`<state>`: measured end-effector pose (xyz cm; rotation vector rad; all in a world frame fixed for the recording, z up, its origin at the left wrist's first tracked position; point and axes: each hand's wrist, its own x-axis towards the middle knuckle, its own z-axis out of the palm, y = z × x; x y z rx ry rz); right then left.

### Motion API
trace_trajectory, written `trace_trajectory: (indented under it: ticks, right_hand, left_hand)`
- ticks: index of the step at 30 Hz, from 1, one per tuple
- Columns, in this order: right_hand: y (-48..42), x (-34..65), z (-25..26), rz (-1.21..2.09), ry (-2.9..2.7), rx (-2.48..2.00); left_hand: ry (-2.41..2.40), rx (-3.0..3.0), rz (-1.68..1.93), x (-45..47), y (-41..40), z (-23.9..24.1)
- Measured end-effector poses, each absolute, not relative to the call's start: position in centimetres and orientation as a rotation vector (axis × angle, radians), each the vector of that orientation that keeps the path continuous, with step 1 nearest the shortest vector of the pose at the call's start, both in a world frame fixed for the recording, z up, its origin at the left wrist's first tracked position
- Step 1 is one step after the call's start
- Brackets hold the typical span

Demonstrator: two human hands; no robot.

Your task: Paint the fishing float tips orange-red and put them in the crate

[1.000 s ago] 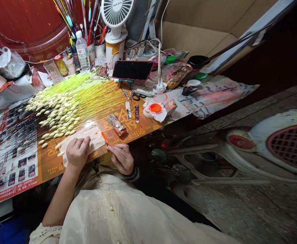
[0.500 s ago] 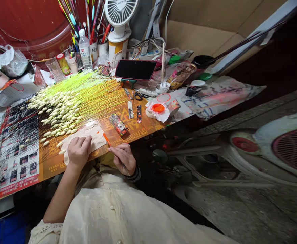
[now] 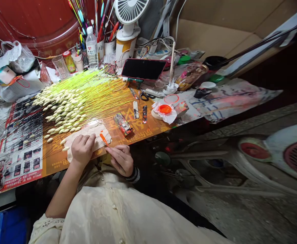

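My left hand (image 3: pixel 83 149) is closed at the front edge of the table, resting over a pale cloth (image 3: pixel 101 130); its curled fingers hide whatever is between them. Just to its right, my right hand (image 3: pixel 121 160) pinches a slim orange-coated paintbrush (image 3: pixel 103 138), whose orange end lies over the cloth. Left of and behind my left hand spreads a large bundle of fishing floats (image 3: pixel 67 107) with cream bodies, dark thin stems and bright yellow tips. A small paint-stained box (image 3: pixel 123 124) sits beyond my right hand.
An open pot of orange paint (image 3: pixel 165 109) stands on white tissue at the right. Behind are a phone (image 3: pixel 143 69), scissors (image 3: pixel 145 96), a white fan (image 3: pixel 131 12) and a plastic bottle (image 3: pixel 91 49). A scooter-like vehicle (image 3: pixel 265 149) stands on the floor to the right.
The view has shifted, so the table sits further right in it. My right hand and the paintbrush have moved left, nearer my left hand, which stays closed over the cloth.
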<state>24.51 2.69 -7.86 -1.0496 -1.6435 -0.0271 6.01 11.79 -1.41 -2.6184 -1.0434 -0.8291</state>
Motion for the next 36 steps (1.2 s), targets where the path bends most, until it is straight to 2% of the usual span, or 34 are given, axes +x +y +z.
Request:
trace_trajectory:
  ticks: [19,36]
  right_hand:
    - [2.6,24.5,-7.7,-0.037,-1.636,-1.083]
    - [2.5,24.5,-7.7,-0.069,-1.619,-0.922]
  left_hand:
    - [-0.962,-2.546,-0.838,6.3,11.8,-0.8]
    - [-1.138,-2.436,-0.729,3.7,10.1,0.4]
